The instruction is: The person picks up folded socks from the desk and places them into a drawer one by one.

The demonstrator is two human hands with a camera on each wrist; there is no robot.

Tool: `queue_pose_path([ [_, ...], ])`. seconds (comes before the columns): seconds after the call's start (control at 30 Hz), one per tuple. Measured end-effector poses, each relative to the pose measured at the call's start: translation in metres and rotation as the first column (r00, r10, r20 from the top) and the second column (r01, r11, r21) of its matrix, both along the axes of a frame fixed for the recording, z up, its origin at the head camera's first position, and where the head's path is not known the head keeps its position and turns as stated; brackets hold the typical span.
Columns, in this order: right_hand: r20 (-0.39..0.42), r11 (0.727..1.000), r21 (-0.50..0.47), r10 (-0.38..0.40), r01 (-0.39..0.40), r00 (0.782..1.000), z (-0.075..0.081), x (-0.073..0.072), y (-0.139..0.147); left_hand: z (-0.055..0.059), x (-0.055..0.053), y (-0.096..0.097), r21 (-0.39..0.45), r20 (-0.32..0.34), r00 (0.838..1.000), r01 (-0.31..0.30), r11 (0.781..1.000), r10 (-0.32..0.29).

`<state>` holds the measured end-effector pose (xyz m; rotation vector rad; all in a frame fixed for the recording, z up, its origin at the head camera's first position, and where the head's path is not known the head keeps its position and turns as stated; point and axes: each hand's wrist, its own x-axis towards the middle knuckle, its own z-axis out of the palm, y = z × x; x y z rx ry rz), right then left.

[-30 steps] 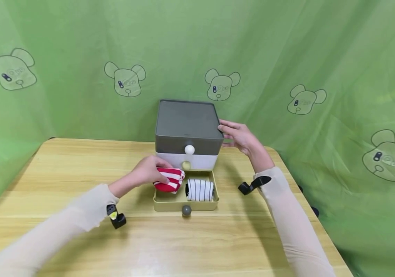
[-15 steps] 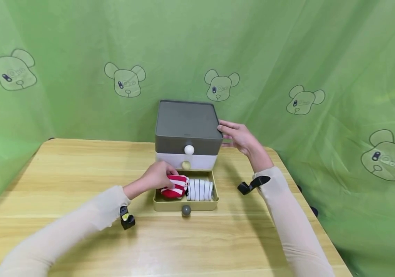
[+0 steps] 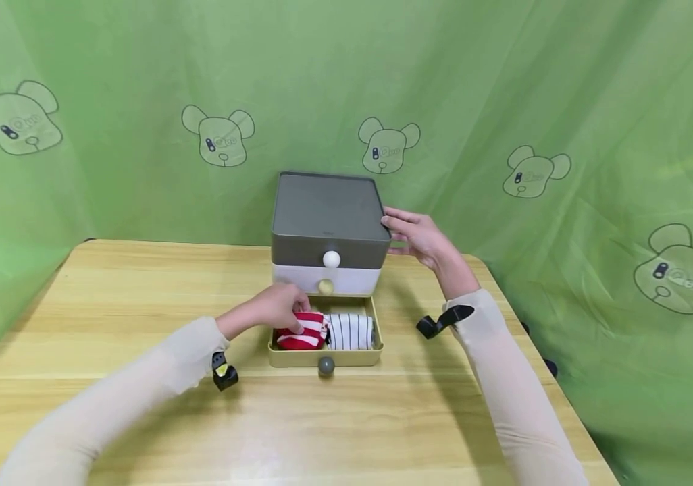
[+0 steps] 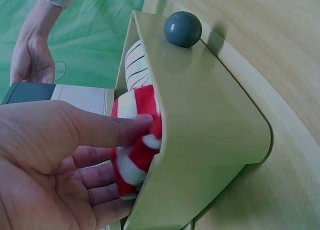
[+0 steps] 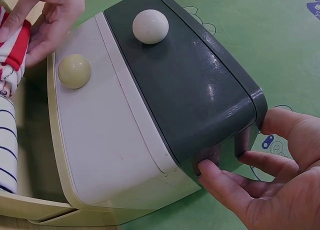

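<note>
My left hand [image 3: 277, 305] pinches a red-and-white striped cloth bundle [image 3: 302, 331] between thumb and fingers, inside the left half of a pulled-out yellow-beige drawer [image 3: 355, 358]. Its thumb lies across the stripes in the left wrist view. A white rolled cloth [image 3: 350, 332] with thin dark stripes fills the drawer's right half, right beside the bundle. The drawer is the lowest of a stacked drawer box [image 3: 327, 206], dark grey on top and white in the middle. At the box's right side, my right hand [image 5: 285, 175] touches the grey part with its fingertips, fingers loosely extended.
The grey knob [image 3: 325, 366] sticks out at the drawer's front. White [image 3: 331, 259] and cream [image 3: 325, 287] knobs mark the two drawers above, both pushed in. A wooden table [image 3: 298, 432] carries the box, and a green curtain [image 3: 304, 81] hangs behind.
My left hand has moved right and slightly down, taking the red-and-white bundle lower into the drawer against the white striped roll. My right hand has stayed at the box's side.
</note>
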<state>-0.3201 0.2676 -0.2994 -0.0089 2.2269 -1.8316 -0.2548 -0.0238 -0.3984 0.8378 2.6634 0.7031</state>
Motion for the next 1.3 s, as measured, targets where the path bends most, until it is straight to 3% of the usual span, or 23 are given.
queue_pose_path([
  [0.3, 0.004, 1.000, -0.004, -0.004, 0.004, 1.000, -0.001, 0.000, 0.001, -0.006, -0.003, 0.005, -0.058, -0.095, 0.996, 0.000, 0.998, -0.006],
  [0.5, 0.007, 1.000, -0.002, 0.000, 0.000, 1.000, -0.002, -0.001, 0.001, -0.014, -0.002, 0.001, 0.026, -0.142, 0.990, -0.011, 1.000, 0.014],
  [0.7, 0.001, 1.000, -0.001, 0.001, -0.001, 1.000, -0.001, -0.001, 0.000, -0.016, 0.001, -0.003, 0.152, -0.093, 0.995, -0.029, 0.988, 0.044],
  [0.83, 0.003, 1.000, -0.008, 0.002, -0.002, 1.000, -0.001, -0.001, 0.000, -0.009, 0.007, -0.006, 0.254, -0.065, 0.995, -0.051, 0.966, 0.069],
  [0.93, 0.005, 1.000, -0.009, 0.002, -0.002, 1.000, -0.001, -0.001, 0.001, -0.003, 0.016, -0.006, 0.349, -0.034, 0.997, -0.048, 0.936, 0.064],
  [1.03, 0.001, 1.000, -0.005, 0.000, 0.000, 1.000, -0.001, -0.001, 0.002, -0.003, 0.030, -0.004, 0.456, 0.090, 0.996, -0.047, 0.889, 0.006],
  [1.1, -0.002, 1.000, 0.000, 0.001, -0.001, 1.000, -0.002, -0.001, 0.002, -0.006, 0.043, -0.001, 0.495, 0.207, 0.977, -0.059, 0.867, -0.052],
  [1.13, -0.002, 1.000, 0.001, 0.002, -0.002, 1.000, -0.001, -0.001, 0.002, -0.008, 0.050, 0.001, 0.504, 0.274, 0.958, -0.067, 0.861, -0.086],
  [1.23, 0.001, 1.000, 0.005, 0.007, -0.007, 1.000, -0.002, -0.002, 0.002, -0.015, 0.071, 0.007, 0.488, 0.457, 0.875, -0.097, 0.867, -0.159],
  [1.3, 0.003, 1.000, 0.004, 0.007, -0.007, 1.000, -0.001, -0.003, 0.001, -0.020, 0.082, 0.009, 0.465, 0.563, 0.807, -0.133, 0.875, -0.176],
])
